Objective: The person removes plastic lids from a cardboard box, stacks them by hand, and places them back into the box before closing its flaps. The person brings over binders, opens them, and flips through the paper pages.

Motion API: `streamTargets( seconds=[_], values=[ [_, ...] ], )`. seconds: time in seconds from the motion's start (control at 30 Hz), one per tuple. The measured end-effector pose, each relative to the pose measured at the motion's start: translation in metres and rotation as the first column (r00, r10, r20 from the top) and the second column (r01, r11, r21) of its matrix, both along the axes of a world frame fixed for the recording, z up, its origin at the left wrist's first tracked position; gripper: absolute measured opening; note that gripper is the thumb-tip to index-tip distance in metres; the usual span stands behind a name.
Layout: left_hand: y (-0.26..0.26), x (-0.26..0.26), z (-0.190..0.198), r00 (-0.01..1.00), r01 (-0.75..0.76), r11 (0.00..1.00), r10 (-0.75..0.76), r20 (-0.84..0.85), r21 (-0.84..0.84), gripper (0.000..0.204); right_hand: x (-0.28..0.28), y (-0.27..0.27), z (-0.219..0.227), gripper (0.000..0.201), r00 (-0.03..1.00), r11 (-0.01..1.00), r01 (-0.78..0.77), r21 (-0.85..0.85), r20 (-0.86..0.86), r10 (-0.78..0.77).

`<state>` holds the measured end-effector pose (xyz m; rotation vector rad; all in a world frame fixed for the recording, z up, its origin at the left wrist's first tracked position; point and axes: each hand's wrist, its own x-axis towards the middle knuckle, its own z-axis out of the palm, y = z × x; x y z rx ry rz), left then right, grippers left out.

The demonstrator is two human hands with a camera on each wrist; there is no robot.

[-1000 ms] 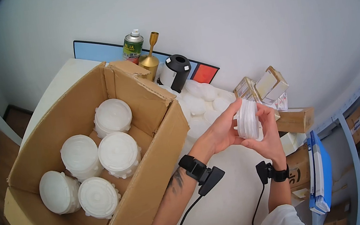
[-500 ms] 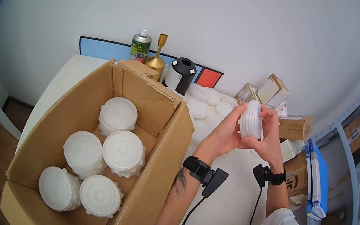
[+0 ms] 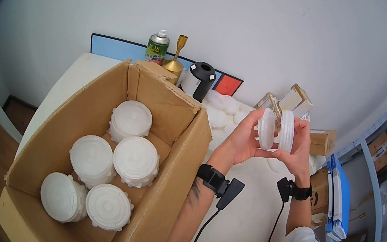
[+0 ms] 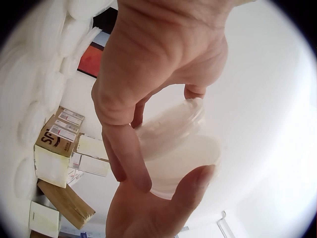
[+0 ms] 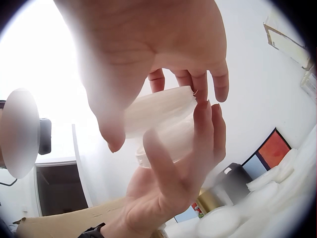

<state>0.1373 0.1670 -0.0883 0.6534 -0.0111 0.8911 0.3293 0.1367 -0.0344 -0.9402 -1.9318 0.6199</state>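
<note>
My left hand (image 3: pixel 242 139) grips a translucent white plastic lid (image 3: pixel 267 129) by its rim, thumb on top. Close to its right, my right hand (image 3: pixel 296 151) holds a thin stack of similar lids (image 3: pixel 286 131), with the thumb at the lower edge. Both parts stand on edge, a narrow gap showing between them in the head view. From the left wrist, the lid (image 4: pixel 173 124) appears tilted against the stack (image 4: pixel 183 158), and the fingers of both hands overlap around them. Several round stacks of white lids (image 3: pixel 136 160) sit inside the open cardboard box (image 3: pixel 173 184) to the left.
Loose white lids (image 3: pixel 220 101) lie in a heap on the white table (image 3: pixel 246 208) behind my hands. A spray can (image 3: pixel 157 48), a gold candlestick (image 3: pixel 178 58) and a black-and-white cylinder (image 3: pixel 199 79) stand at the back. Small cartons (image 3: pixel 295 100) and a blue folder (image 3: pixel 337 197) are on the right.
The single stack gripped between both hands has parted into two: a lid in the left hand and the rest in the right. The head view has shifted slightly.
</note>
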Motion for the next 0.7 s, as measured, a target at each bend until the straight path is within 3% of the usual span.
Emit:
streamTargets(
  seconds=[0.1, 0.17, 0.3, 0.47, 0.5, 0.53, 0.57, 0.6, 0.63, 0.7],
  values=[
    [0.001, 0.000, -0.001, 1.000, 0.000, 1.000, 0.000, -0.005, -0.009, 0.064, -0.002, 0.004, 0.004, 0.086, 0.999, 0.995, 0.007, 0.095, 0.048, -0.012],
    [0.001, 0.005, -0.002, 1.000, -0.027, 1.000, 0.027, 0.006, 0.013, 0.062, -0.008, 0.004, 0.005, 0.087, 0.966, 0.991, 0.019, 0.136, 0.254, -0.053],
    [0.001, 0.005, -0.003, 0.999, -0.031, 0.999, 0.029, 0.041, 0.038, 0.060, -0.008, 0.006, 0.004, 0.088, 0.955, 0.985, 0.009, 0.174, 0.289, -0.060],
    [0.003, 0.012, -0.009, 1.000, -0.015, 1.000, 0.015, -0.018, 0.010, 0.064, -0.012, -0.003, 0.001, 0.094, 0.926, 0.994, 0.081, 0.078, 0.363, -0.104],
    [0.003, 0.014, -0.013, 0.999, 0.028, 1.000, -0.028, 0.031, -0.004, 0.067, -0.010, -0.005, -0.002, 0.099, 0.872, 0.984, 0.100, 0.148, 0.462, -0.159],
    [0.006, 0.021, -0.019, 0.995, 0.056, 0.998, -0.054, 0.087, -0.022, 0.069, -0.022, -0.015, -0.002, 0.098, 0.924, 0.989, 0.146, -0.001, 0.357, -0.136],
    [0.008, 0.025, -0.023, 0.994, 0.074, 0.997, -0.073, 0.081, -0.016, 0.075, -0.020, -0.014, -0.008, 0.092, 0.927, 0.988, 0.151, 0.041, 0.341, -0.156],
    [0.009, 0.029, -0.026, 0.991, 0.089, 0.996, -0.092, 0.094, 0.033, 0.082, -0.020, -0.016, -0.008, 0.089, 0.968, 0.992, 0.123, -0.041, 0.225, -0.111],
    [0.005, 0.022, -0.024, 0.997, 0.054, 0.987, -0.061, 0.043, 0.149, 0.088, -0.007, -0.009, -0.011, 0.088, 0.965, 0.994, 0.111, -0.008, 0.238, -0.106],
    [-0.002, 0.014, -0.016, 0.997, 0.055, 0.981, -0.065, 0.047, 0.183, 0.095, 0.002, -0.004, -0.007, 0.081, 0.905, 0.965, 0.160, 0.205, 0.359, -0.227]
  ],
)
